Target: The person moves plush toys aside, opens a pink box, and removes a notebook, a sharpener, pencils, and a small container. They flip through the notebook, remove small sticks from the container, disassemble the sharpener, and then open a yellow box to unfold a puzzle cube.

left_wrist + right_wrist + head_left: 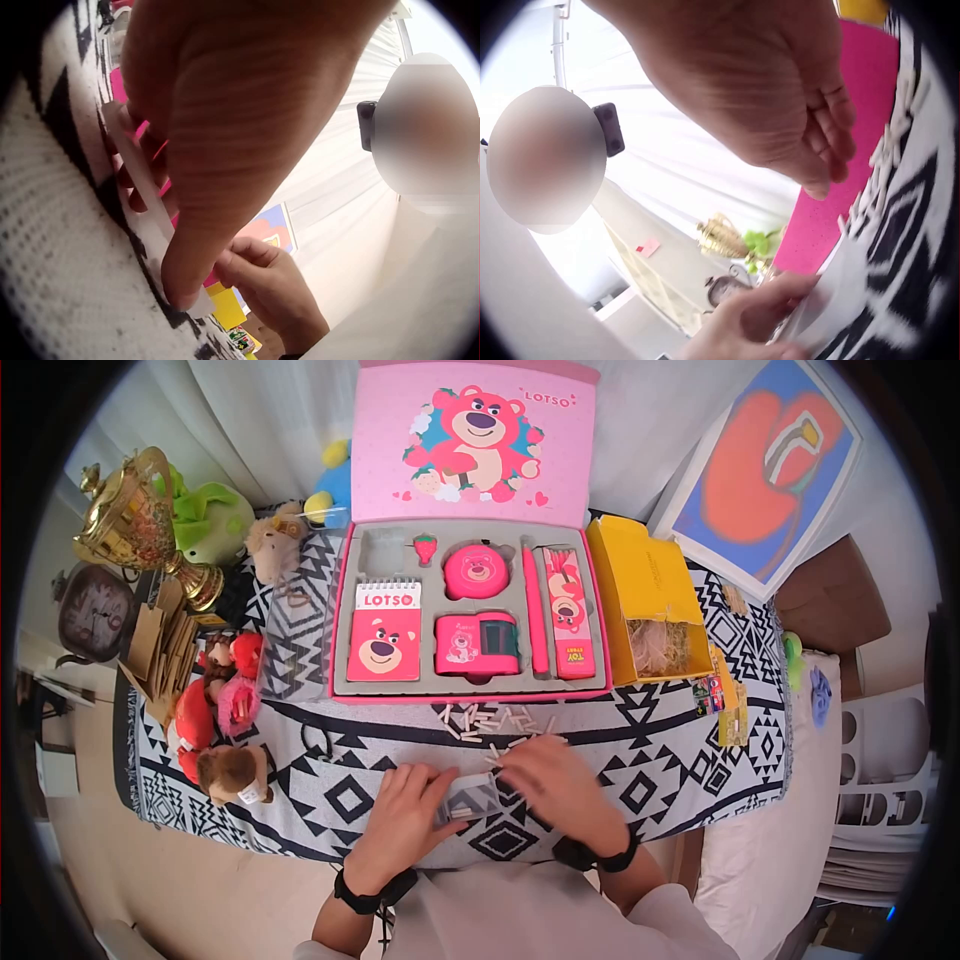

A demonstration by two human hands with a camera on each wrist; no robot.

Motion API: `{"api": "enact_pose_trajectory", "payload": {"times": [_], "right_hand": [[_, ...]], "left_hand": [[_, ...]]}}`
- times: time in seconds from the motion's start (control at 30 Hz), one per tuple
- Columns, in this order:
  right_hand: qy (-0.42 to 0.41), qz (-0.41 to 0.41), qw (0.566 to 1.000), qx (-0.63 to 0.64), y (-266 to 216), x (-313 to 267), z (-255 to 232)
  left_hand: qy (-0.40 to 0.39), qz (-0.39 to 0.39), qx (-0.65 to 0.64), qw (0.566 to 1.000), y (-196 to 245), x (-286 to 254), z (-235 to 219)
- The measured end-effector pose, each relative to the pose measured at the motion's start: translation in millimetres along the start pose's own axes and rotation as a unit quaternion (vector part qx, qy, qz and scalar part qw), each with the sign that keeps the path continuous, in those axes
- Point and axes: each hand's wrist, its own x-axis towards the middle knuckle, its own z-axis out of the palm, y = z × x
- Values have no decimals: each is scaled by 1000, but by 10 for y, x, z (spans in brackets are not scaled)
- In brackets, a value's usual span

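In the head view my left hand [400, 820] grips a small clear plastic box [470, 798] near the table's front edge. A few short white sticks [460, 813] lie inside it. The right wrist view shows the box's translucent wall [836, 296] between the left thumb and fingers. My right hand [560, 785] is over the box's right side, fingers bent and fingertips close together; whether they pinch a stick I cannot tell. Just beyond the hands, many more white sticks [485, 720] are scattered on the patterned cloth [340, 800].
Behind the sticks stands an open pink gift box [470, 693] holding a notepad [384, 635], a sharpener [478, 643] and other stationery. A yellow box [645, 585] sits to its right. Plush toys [232, 772] and a gold trophy [140, 525] stand at left.
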Motion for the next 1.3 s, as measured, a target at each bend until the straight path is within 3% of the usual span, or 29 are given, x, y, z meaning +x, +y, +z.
{"api": "enact_pose_trajectory", "payload": {"times": [0.03, 0.1, 0.3, 0.43, 0.5, 0.53, 0.6, 0.8, 1.0, 1.23, 1.3], "right_hand": [[0, 1, 1000, 1, 73, -73, -80], [28, 156, 983, -88, 238, -204, -202], [26, 215, 976, -40, 326, -359, -139], [18, 215, 976, -37, 287, -338, -151], [29, 129, 991, -6, 154, -246, -131], [27, 128, 991, -1, 75, -210, -76], [-26, 18, 998, 59, -77, -137, 56], [-121, -59, 990, -39, -157, -144, 345], [-175, -79, 981, -30, -196, -129, 268], [-146, -89, 983, -74, -234, -153, 242], [-132, -92, 987, -27, -172, -170, 224]], "left_hand": [[-4, 7, 0, 1000, 19, -1, -25], [-9, 14, 0, 1000, 39, 8, -41], [-27, 31, -15, 999, 148, 123, -12], [41, 30, -72, 996, 57, 211, -32], [52, 5, -76, 996, 19, 268, -113], [51, 1, -73, 996, 9, 274, -160], [8, -3, -90, 996, -9, 278, -228], [-17, -5, -98, 995, -97, 131, -94], [-16, -10, -117, 993, -100, 86, -65], [5, -10, -87, 996, -48, 152, -124], [12, -3, -76, 997, -44, 219, -156]]}}
